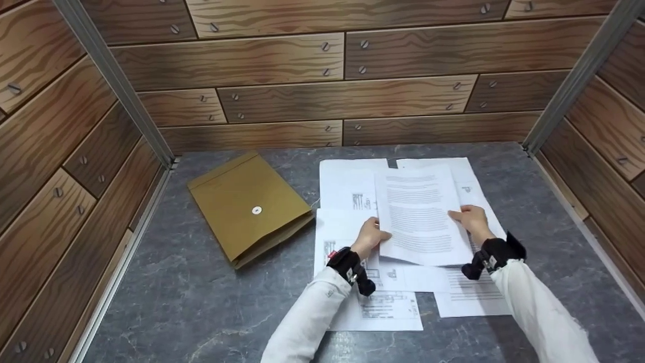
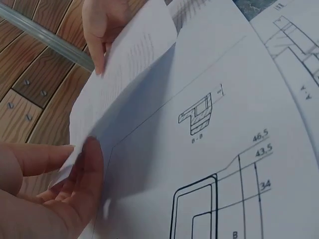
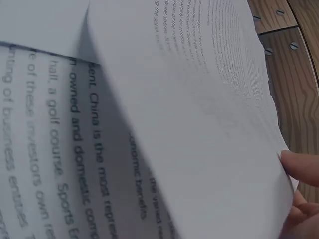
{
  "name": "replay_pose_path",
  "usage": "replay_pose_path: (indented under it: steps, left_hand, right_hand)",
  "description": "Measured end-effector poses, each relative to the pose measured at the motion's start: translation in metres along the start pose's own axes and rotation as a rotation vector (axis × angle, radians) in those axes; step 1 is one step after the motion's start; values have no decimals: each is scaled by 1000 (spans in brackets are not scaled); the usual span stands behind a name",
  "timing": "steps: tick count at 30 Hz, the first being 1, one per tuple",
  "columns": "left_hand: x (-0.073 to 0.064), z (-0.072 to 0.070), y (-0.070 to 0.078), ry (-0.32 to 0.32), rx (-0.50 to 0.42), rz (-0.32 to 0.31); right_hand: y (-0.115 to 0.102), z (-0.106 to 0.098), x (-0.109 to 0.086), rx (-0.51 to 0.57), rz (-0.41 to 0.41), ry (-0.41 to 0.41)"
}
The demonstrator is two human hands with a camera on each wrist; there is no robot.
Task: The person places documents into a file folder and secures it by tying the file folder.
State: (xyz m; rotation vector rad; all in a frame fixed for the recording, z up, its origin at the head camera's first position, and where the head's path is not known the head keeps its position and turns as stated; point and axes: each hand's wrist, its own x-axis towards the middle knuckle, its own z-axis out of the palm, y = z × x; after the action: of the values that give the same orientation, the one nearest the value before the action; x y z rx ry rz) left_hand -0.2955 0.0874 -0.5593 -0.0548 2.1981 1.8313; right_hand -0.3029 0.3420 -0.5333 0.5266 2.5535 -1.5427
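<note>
A printed sheet of paper (image 1: 421, 217) covered in text is held above other papers, its lower edge lifted. My left hand (image 1: 372, 236) pinches its left edge between thumb and fingers, which shows closely in the left wrist view (image 2: 65, 194). On the opposite edge my right hand (image 1: 472, 221) grips the sheet; in the right wrist view its thumb (image 3: 301, 167) lies on top. Beneath are spread several white sheets, among them a technical drawing (image 2: 199, 164) with dimension numbers and a text page (image 1: 478, 290) near the right forearm.
A brown document envelope (image 1: 242, 196) with a white round button lies to the left, its open end towards the papers. The grey marbled tabletop (image 1: 201, 302) is bordered by wood-patterned panels (image 1: 282, 60) and metal corner posts (image 1: 116, 75).
</note>
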Motion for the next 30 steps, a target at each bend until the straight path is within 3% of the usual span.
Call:
replay_pose_path:
  steps: [5,11,13,16,20,23,30]
  left_hand:
    - [-12,-24,2,-9,20,53]
    - [-21,-52,-5,-45,-196,-20]
    - [-23,-60,-7,-32,-250,-40]
    - [-25,-69,-8,12,-296,-21]
    - [-30,-80,-10,77,-365,16]
    - [-33,-85,-12,109,-365,28]
    - [-37,-93,-18,106,-394,69]
  right_hand:
    - [-5,12,0,12,2,-49]
    - [-12,30,-5,125,-7,-107]
    - [-16,38,-9,175,-21,-132]
    - [-24,50,-15,219,-62,-162]
    - [-35,65,-23,212,-127,-192]
    - [-40,71,-26,216,-141,-213]
    - [-36,82,-27,253,-134,-255]
